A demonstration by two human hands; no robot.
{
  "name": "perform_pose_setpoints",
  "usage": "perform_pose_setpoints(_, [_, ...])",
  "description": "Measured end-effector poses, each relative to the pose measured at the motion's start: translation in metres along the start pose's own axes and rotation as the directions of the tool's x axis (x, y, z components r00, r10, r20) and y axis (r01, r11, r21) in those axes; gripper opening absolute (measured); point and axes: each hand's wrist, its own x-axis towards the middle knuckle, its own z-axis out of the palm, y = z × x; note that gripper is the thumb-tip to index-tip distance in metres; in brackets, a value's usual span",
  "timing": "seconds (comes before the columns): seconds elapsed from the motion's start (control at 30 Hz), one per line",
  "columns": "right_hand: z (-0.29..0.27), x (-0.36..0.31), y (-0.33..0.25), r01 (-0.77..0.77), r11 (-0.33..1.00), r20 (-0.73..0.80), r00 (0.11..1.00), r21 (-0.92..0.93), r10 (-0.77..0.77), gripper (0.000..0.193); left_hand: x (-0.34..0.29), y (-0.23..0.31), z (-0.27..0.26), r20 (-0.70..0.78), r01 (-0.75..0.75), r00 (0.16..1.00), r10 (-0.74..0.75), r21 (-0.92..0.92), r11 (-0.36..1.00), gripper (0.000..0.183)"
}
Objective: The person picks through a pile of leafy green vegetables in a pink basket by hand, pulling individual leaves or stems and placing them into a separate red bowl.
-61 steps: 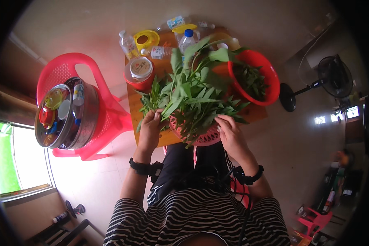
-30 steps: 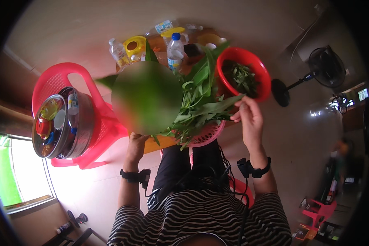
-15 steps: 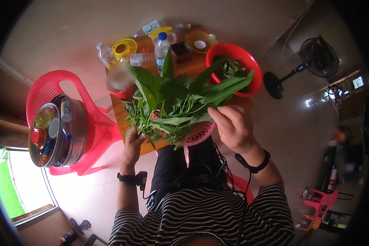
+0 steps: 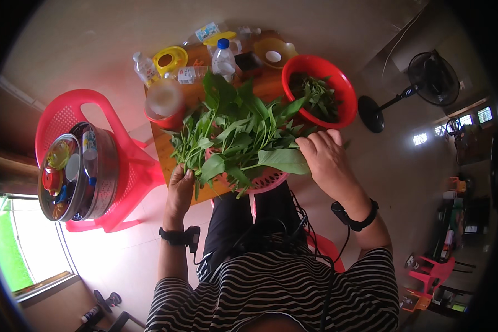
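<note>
Heap of leafy green stems [image 4: 240, 138]: loosely tangled, narrow leaves mixed with broad pointed ones, pale stems exposed toward the left. Located at the near side of an orange-brown wooden table [image 4: 163, 148], over a round pink perforated plastic basket [image 4: 270, 180], hiding most of it.

Left hand [image 4: 178, 191]: thumb and fingers closed on stems at the heap's lower left. Right hand [image 4: 329, 163]: fingers curled at the tip of a broad green leaf [image 4: 285, 160]; pinch or mere touch impossible to tell.

Beyond the heap, right: round red plastic bowl [image 4: 346, 102] containing loose green leaves. Beyond, left: small red container [image 4: 170, 120] with blurred whitish top. Directly behind: upright clear bottle with blue cap [image 4: 223, 62]. Beside the table, left: pink plastic chair [image 4: 135, 171] bearing metal pots [image 4: 108, 166]. Right: black standing fan [image 4: 432, 80].
</note>
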Motion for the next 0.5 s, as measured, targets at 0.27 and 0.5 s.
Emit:
perform_pose_setpoints(0.27, [0.030,-0.006,0.013,-0.292,0.852,-0.214,0.885,0.435,0.413,0.012,0.003,-0.004,0.007,0.071,-0.049,0.996,0.050,-0.015,0.999,0.022])
perform_pose_setpoints(0.5, [-0.012,-0.013,-0.003,-0.062,0.930,-0.557,0.785,0.362,0.269,0.031,0.002,-0.001,0.006,0.050,-0.052,0.998,0.049,0.054,0.997,0.019])
